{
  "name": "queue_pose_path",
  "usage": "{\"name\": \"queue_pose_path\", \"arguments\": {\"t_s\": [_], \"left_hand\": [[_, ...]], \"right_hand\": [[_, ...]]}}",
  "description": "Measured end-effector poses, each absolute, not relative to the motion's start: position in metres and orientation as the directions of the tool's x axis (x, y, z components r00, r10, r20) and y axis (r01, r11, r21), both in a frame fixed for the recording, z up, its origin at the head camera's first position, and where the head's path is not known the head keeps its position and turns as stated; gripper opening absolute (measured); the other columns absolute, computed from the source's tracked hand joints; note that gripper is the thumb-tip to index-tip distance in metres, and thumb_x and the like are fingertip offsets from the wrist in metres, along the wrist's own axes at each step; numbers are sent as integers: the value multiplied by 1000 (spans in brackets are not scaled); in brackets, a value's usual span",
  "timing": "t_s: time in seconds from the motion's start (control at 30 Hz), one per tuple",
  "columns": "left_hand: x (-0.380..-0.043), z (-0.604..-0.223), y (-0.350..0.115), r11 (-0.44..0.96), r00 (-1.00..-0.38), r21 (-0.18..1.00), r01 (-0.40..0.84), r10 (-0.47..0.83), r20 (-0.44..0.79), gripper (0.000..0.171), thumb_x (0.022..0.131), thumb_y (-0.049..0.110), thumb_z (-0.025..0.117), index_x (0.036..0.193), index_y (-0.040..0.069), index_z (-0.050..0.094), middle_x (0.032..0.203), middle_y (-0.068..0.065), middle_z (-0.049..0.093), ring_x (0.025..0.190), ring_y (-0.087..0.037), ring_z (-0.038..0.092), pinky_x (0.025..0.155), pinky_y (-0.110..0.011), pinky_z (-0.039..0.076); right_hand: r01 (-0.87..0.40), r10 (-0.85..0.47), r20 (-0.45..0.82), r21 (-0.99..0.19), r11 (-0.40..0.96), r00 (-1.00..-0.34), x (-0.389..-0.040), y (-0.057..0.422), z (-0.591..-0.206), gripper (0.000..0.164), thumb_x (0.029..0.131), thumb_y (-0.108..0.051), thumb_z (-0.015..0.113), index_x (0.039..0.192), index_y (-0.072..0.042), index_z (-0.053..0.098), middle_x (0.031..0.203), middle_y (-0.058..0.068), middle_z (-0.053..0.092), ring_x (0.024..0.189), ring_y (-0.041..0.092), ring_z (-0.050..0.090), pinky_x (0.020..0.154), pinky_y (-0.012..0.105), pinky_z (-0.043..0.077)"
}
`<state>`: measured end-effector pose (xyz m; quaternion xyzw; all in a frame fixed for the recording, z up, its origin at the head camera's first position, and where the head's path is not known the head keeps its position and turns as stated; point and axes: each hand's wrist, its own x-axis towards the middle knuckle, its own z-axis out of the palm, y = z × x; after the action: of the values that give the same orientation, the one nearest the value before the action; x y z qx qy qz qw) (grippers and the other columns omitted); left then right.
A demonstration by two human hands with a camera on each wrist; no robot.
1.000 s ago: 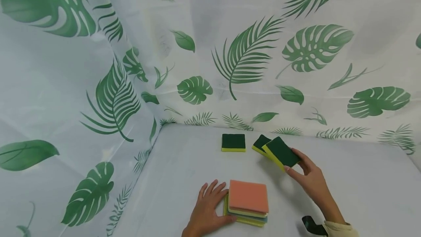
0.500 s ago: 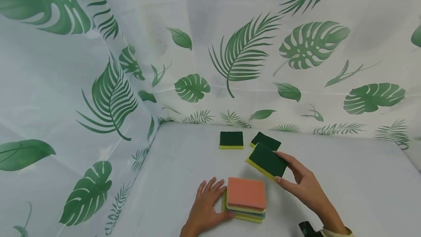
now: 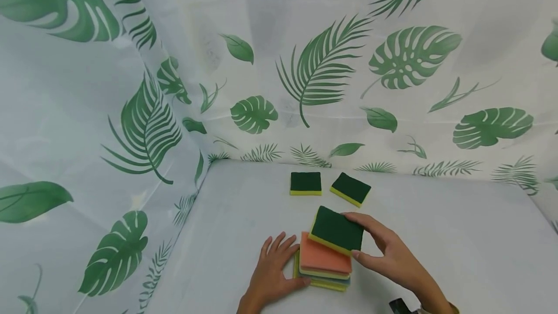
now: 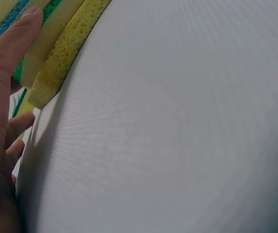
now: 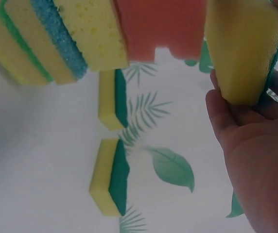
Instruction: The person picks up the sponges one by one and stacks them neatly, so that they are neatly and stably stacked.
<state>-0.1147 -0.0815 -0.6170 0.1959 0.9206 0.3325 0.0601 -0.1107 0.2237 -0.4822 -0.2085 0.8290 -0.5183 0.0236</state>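
Observation:
My right hand [image 3: 394,253] grips a dark green and yellow scouring sponge [image 3: 336,230] by its right end, thumb at the near edge and fingers at the far edge. The sponge is tilted and overlaps the stack of sponges [image 3: 324,260] in the head view; in the right wrist view its yellow side [image 5: 241,43] faces the orange top piece [image 5: 163,29]. Below the orange piece lie yellow, blue and green layers. At the stack's left side my left hand [image 3: 272,275] has its fingers spread, with the thumb [image 4: 17,36] against the front side of the layers.
Two more green and yellow sponges, one straight [image 3: 305,183] and one turned [image 3: 350,189], lie on the white table [image 3: 235,217] behind the stack. A leaf-patterned cloth [image 3: 261,62] forms the back and left walls. A dark object [image 3: 398,306] shows beside the right wrist.
My right hand has brought its sponge left and toward me, from beside the turned sponge to above the stack. That turned sponge now shows fully. The left hand stays by the stack.

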Motion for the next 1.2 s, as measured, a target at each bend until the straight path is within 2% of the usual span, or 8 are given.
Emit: {"name": "queue_pose_path", "arguments": {"t_s": [0.2, 0.37, 0.6, 0.83, 1.1, 1.2], "left_hand": [[-114, -620, -83, 692, -912, 637, 338, 407, 42, 89, 88, 86, 58, 154, 27, 60, 164, 10, 47, 160, -23, 27, 129, -63, 12], [-116, -620, -83, 693, -913, 637, 338, 406, 43, 90, 88, 87, 58, 154, 26, 61, 164, 9, 48, 159, -24, 28, 129, -63, 12], [-116, -621, -83, 706, -914, 630, 322, 405, 13, 92, 87, 90, 55, 155, 28, 59, 165, 10, 46, 160, -23, 26, 129, -62, 10], [-116, -622, -83, 703, -913, 622, 345, 406, 47, 91, 87, 88, 57, 154, 27, 60, 164, 9, 47, 160, -24, 27, 129, -63, 13], [-116, -623, -82, 704, -915, 631, 326, 404, 22, 92, 87, 89, 56, 155, 28, 59, 165, 10, 46, 160, -24, 26, 129, -62, 11], [-116, -622, -82, 703, -915, 632, 325, 402, 24, 91, 87, 89, 56, 154, 28, 60, 165, 10, 46, 160, -24, 26, 129, -63, 11]], "right_hand": [[-383, -440, 216, -861, 336, -872, -111, 222, -486, 66, 98, -8, 78, 157, -22, 53, 155, 1, 55, 139, 7, 50, 113, 17, 34], [-403, -477, 213, -849, 341, -853, -112, 220, -485, 64, 99, -7, 76, 157, -24, 53, 156, 0, 53, 140, 7, 50, 113, 21, 38], [-399, -489, 191, -841, 366, -851, -112, 217, -483, 63, 98, -10, 76, 156, -22, 53, 155, -1, 55, 138, 9, 51, 113, 30, 43], [-395, -515, 182, -853, 340, -837, -112, 216, -485, 65, 98, -8, 76, 156, -21, 52, 154, 1, 56, 139, 13, 52, 115, 30, 43], [-384, -528, 169, -863, 329, -832, -111, 214, -488, 68, 96, -3, 74, 157, -18, 50, 155, 0, 55, 138, 15, 52, 115, 28, 42], [-370, -518, 152, -862, 348, -842, -109, 214, -487, 70, 95, -4, 75, 157, -22, 50, 155, -2, 54, 138, 15, 51, 115, 33, 44]]}}
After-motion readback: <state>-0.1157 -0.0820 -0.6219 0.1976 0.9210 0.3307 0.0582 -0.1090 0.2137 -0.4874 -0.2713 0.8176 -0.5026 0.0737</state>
